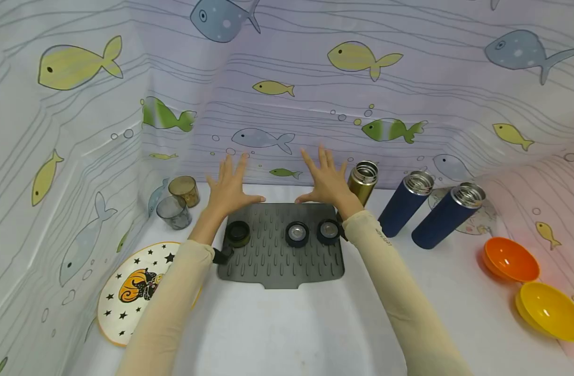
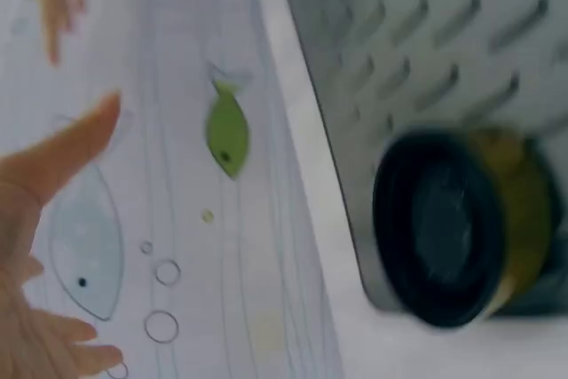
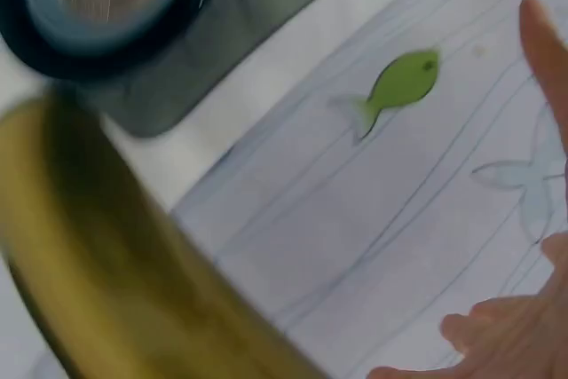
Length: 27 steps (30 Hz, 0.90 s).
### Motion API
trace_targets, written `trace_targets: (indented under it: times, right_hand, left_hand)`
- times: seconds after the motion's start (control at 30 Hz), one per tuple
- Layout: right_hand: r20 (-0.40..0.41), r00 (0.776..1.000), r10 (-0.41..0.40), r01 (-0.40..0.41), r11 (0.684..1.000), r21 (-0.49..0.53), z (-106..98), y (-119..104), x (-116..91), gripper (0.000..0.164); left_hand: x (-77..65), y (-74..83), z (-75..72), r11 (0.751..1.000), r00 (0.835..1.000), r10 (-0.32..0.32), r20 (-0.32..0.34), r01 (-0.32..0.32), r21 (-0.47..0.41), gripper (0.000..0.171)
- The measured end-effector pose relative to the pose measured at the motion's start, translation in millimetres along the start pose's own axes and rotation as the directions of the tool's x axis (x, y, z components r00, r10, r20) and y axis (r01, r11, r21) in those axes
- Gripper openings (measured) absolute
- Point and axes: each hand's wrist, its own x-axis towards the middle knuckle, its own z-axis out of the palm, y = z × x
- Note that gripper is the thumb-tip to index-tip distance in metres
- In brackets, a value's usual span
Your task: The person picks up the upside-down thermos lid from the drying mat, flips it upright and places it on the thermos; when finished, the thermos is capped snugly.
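Note:
Both hands are raised above the far edge of a dark grey ridged mat (image 1: 268,261), fingers spread and holding nothing. The left hand (image 1: 227,190) is over the mat's far left corner; the right hand (image 1: 328,183) is over its far right corner, close to a gold flask (image 1: 363,180) without a lid. On the mat lie a black-and-gold lid (image 1: 238,233) at the left and two dark lids with silvery middles, one right of centre (image 1: 297,234) and one near the right edge (image 1: 328,231). In the left wrist view the black-and-gold lid (image 2: 444,228) looks blurred.
Two open navy flasks (image 1: 401,206) stand at the right, before a patterned round plate (image 1: 477,219). Further right are an orange bowl (image 1: 511,259) and a yellow bowl (image 1: 551,312). A grey glass (image 1: 174,212), an amber glass (image 1: 184,191) and a pumpkin-print placemat (image 1: 127,318) lie left.

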Motion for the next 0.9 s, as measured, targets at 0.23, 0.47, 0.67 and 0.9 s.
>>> trace_targets:
  times: [0.23,0.47,0.67,0.9]
  right_hand:
    - [-0.107,0.994,-0.040,0.063,0.972,0.226,15.0,-14.9,-23.6,0.120]
    - [-0.069,0.997,-0.020,0.055,0.836,0.547,22.7,-32.0,-46.8,0.114]
    - [-0.021,0.998,-0.063,0.057,0.665,0.744,25.5,-43.7,-66.0,0.103]
    - [0.035,0.997,-0.075,0.016,0.587,0.809,32.8,-54.2,-86.3,0.096]
  left_hand:
    - [-42.1,5.2,8.5,0.953,0.985,-0.060,-0.164,0.007,-0.303,0.104]
    - [-82.6,9.9,29.5,0.900,0.973,-0.137,-0.184,0.045,-0.434,0.092]
    - [-100.3,4.9,53.5,0.909,0.966,-0.138,-0.220,0.036,-0.415,0.088]
    - [-110.7,-4.8,71.0,0.903,0.956,-0.197,-0.216,0.091,-0.420,0.087]
